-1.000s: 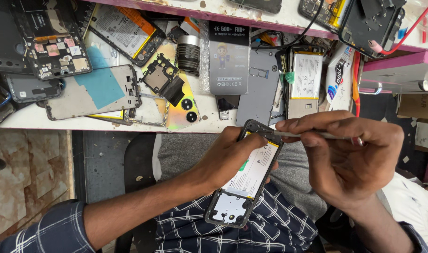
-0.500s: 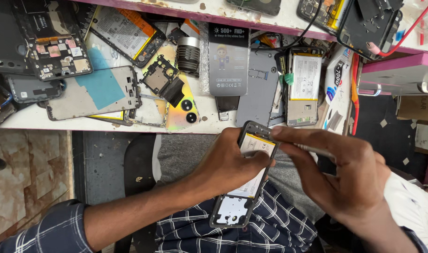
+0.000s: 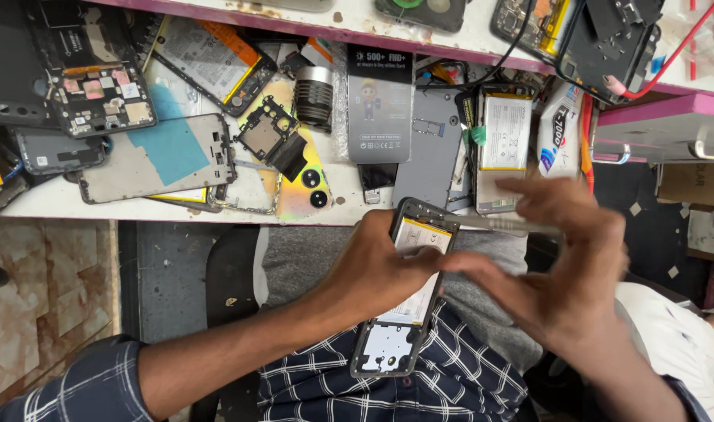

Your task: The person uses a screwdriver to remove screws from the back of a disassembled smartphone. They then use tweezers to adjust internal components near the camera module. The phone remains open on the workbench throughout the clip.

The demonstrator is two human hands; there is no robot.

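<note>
The left hand (image 3: 373, 270) is at frame centre, its grip closed around an opened phone (image 3: 404, 293) held over the lap, below the bench (image 3: 177, 207) edge. The phone has no back cover; a white, yellow-edged battery (image 3: 419, 258) sits in its frame, and a pale board section shows at its lower end. The right hand (image 3: 560, 273), right of centre and blurred, holds a thin metal tool (image 3: 501, 225) pinched between fingers and thumb; the tool lies level, its tip at the phone's top edge. The right forefinger reaches to the battery. On the bench, upper left, lie a circuit board (image 3: 99, 98), a grey frame (image 3: 158, 156) with a blue patch, and a black camera bracket (image 3: 271, 137). At upper centre stand a dark cylinder (image 3: 314, 94) and a grey packet (image 3: 380, 101). A second battery (image 3: 505, 133) lies upper right, beside a white tube (image 3: 558, 129).
</note>
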